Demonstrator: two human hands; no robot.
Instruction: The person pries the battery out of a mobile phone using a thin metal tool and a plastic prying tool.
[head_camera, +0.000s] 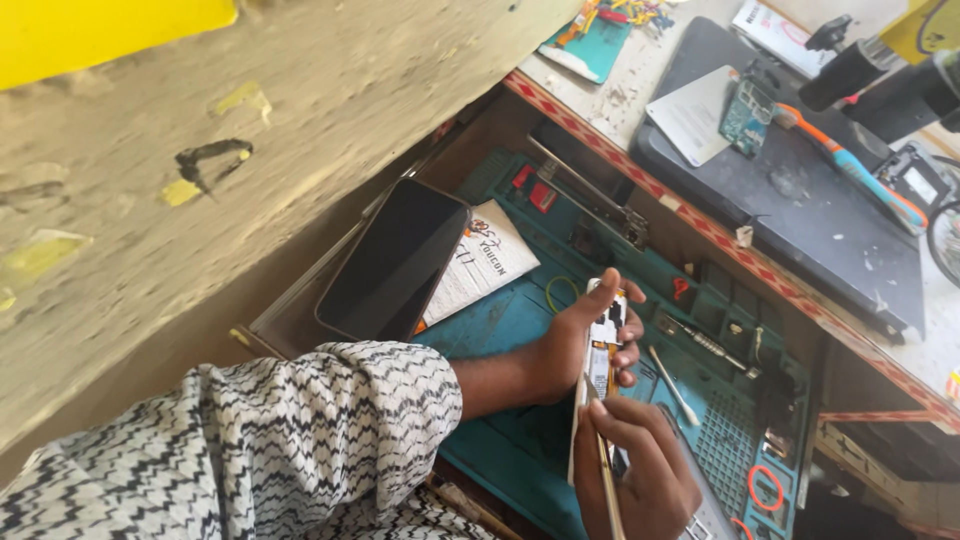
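Teal mat (520, 310) under both hands, inside a drawer. Opened phone (603, 345) gripped upright in left hand (585, 345), above the mat. Thin tool (604, 465) pinched in right hand (640, 460), tip against the phone. Black phone (393, 260) and paper (480, 262) lying beside.

Teal work mat (520, 320) looked matt rubbery, scuffed. Black phone (393, 262) had glossy glass; the leaflet (487, 262) beside it was plain paper. Opened phone (603, 345) showed bare board and shiny metal, sleeve (330, 420) was woven zigzag cloth, wall (300, 110) rough, chipped plaster.
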